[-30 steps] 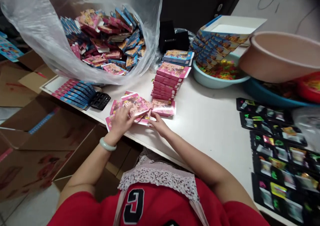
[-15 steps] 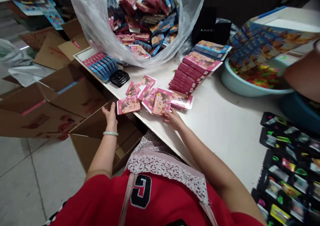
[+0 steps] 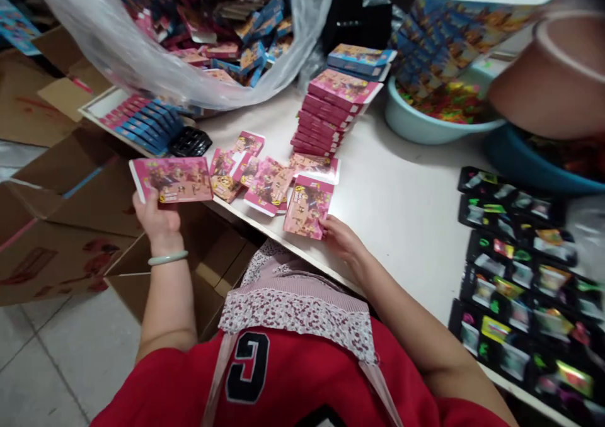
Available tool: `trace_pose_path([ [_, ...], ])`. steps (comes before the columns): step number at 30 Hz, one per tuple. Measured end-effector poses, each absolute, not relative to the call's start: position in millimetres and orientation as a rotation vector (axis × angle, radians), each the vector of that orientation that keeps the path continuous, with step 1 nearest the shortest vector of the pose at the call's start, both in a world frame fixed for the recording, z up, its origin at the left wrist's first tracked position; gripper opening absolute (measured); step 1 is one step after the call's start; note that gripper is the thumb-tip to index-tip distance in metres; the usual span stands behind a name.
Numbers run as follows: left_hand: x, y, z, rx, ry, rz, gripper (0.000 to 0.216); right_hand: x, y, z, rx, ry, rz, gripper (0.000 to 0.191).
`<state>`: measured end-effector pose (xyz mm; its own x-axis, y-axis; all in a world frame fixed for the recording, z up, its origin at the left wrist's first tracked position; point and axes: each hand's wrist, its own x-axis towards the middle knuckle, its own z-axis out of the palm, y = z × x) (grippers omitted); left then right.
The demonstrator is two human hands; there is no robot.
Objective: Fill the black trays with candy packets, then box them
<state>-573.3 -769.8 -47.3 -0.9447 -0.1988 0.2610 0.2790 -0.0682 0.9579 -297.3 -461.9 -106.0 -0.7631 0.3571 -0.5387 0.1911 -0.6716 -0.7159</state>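
Note:
My left hand (image 3: 158, 220) grips a pink printed box (image 3: 177, 179) by its lower left part, holding it over the table's left edge above an open carton. A second pink box (image 3: 308, 206) is pinched at its right side by my right hand (image 3: 338, 235), near the table's front edge. Between the hands lie several more pink boxes, among them a tilted one (image 3: 269, 184), loosely overlapping on the white table (image 3: 392, 206). Behind them rises a leaning stack of pink boxes (image 3: 331, 112), with blue boxes (image 3: 362, 58) on top.
A large clear plastic bag (image 3: 189, 80) full of pink and blue boxes stands at the back. A black tray (image 3: 190, 142) sits beside a row of boxes (image 3: 149, 125). To the right are a light blue basin (image 3: 420, 121) and filled black trays (image 3: 515, 276). Cardboard cartons (image 3: 61, 250) stand at left.
My left hand has moved left and now has a pink box raised in it. My right hand has drawn its box toward the front edge. The view has shifted right.

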Motion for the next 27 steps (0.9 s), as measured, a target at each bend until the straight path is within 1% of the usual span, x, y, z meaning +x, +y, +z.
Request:
trace_pose_path([
  [3, -548.4, -706.8, -14.3, -0.609, -2.166, -2.178, 0.049, -243.9, -457.3, -107.3, -1.114, -1.110, 2.488, 0.044],
  [5, -524.6, -649.6, -0.6, -1.136, -2.525, -2.170, 0.056, -213.9, -456.5, -110.1, -1.162, -1.057, 2.399, 0.049],
  [7, -503.3, -591.5, 3.7, -1.699, -2.678, -1.941, 0.050, -191.1, -455.9, -113.7, -1.201, -1.022, 2.309, 0.052],
  [10, -484.7, -517.4, -6.3, -2.281, -2.701, -1.417, 0.032, -171.4, -454.7, -116.5, -1.262, -0.934, 2.198, 0.050],
  [13, -474.5, -470.2, -25.9, -2.529, -2.740, -0.918, 0.023, -162.7, -455.4, -112.6, -1.334, -0.774, 2.102, 0.042],
  [14, -469.8, -461.1, -32.4, -2.559, -2.711, -0.831, 0.022, -160.3, -456.7, -110.2, -1.344, -0.726, 2.091, 0.038],
  [16, -454.6, -451.1, -44.8, -2.550, -2.563, -0.809, 0.023, -154.0, -461.3, -104.8, -1.336, -0.660, 2.143, 0.030],
  [17, -443.3, -449.3, -50.6, -2.530, -2.454, -0.843, 0.025, -149.7, -464.3, -102.0, -1.318, -0.643, 2.200, 0.029],
  [19, -413.4, -449.9, -62.1, -2.582, -2.253, -0.818, 0.035, -138.3, -469.4, -96.5, -1.265, -0.658, 2.330, 0.033],
  [21, -377.0, -453.0, -72.8, -2.733, -2.103, -0.601, 0.048, -121.2, -470.8, -90.8, -1.218, -0.815, 2.378, 0.036],
  [23, -342.2, -455.2, -81.8, -2.799, -2.004, -0.347, 0.061, -96.2, -466.6, -84.7, -1.222, -1.132, 2.211, 0.027],
  [24, -328.2, -454.7, -85.6, -2.800, -1.967, -0.256, 0.063, -80.6, -462.8, -81.6, -1.257, -1.309, 2.032, 0.021],
  [25, -317.7, -452.8, -88.9, -2.801, -1.932, -0.194, 0.061, -63.3, -458.2, -78.7, -1.318, -1.465, 1.800, 0.017],
  [27, -308.0, -445.3, -94.4, -2.849, -1.850, -0.130, 0.054, -26.8, -448.7, -73.6, -1.492, -1.709, 1.283, 0.019],
])
